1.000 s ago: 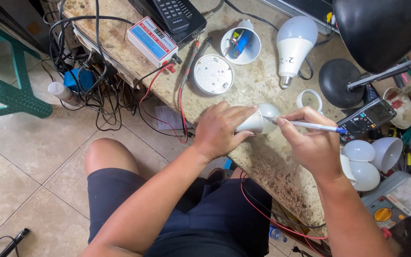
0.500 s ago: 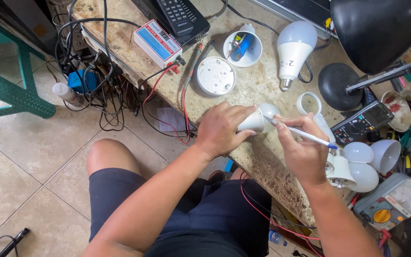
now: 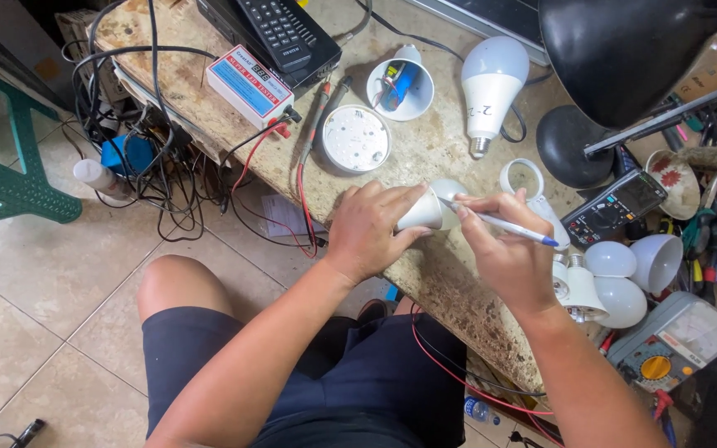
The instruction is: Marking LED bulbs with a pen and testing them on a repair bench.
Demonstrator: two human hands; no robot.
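Bulb (image 3: 429, 207) in left hand (image 3: 371, 228), right hand (image 3: 504, 253) with pen (image 3: 499, 222), near bench edge (image 3: 425, 286)

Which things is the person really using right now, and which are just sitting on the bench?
In use:
- left hand gripping the white bulb
- right hand holding the pen, its tip on that bulb

Just lying about:
- whole bulb
- round LED disc
- open bulb shell
- black multimeter
- blue and white tester box
- spare bulb domes
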